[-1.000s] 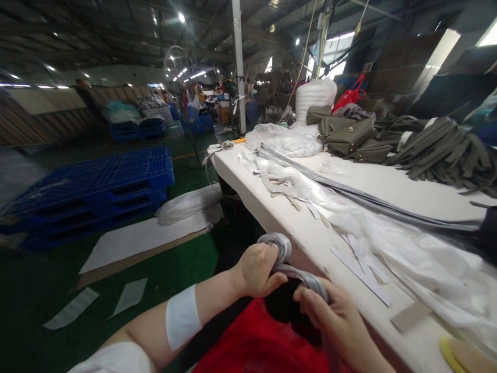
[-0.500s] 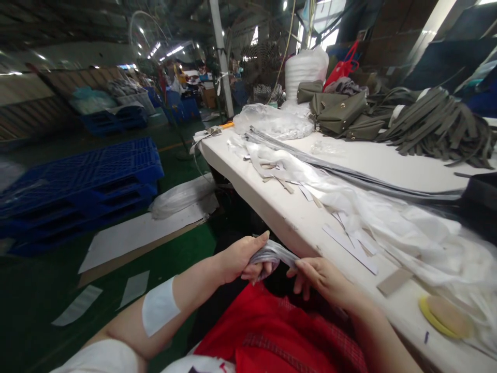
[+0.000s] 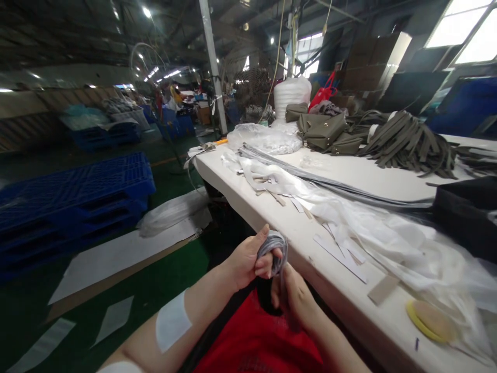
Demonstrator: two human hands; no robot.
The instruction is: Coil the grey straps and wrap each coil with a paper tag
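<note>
A grey fabric strip (image 3: 276,241) is looped in a coil around the fingers of my left hand (image 3: 248,261), whose thumb points up beside it. My right hand (image 3: 295,295) is just below and to the right, closed on the strip's loose length, which hangs down past the fingers over my red apron (image 3: 256,336). Both hands are in front of my body, beside the near edge of the white table (image 3: 287,228). The right fingertips are partly hidden by the strip.
Long grey strips (image 3: 310,178) lie along the table beside crumpled white sheeting (image 3: 361,217). A roll of yellow-edged tape (image 3: 429,321) is near right. Olive bags (image 3: 324,132) and a heap of dark strips (image 3: 411,142) stand behind. Blue pallets (image 3: 77,191) are on the floor at left.
My right hand has swung down and closer to my left, bringing the strip's loose length over the coil so it hangs downward. The view has tilted up slightly.
</note>
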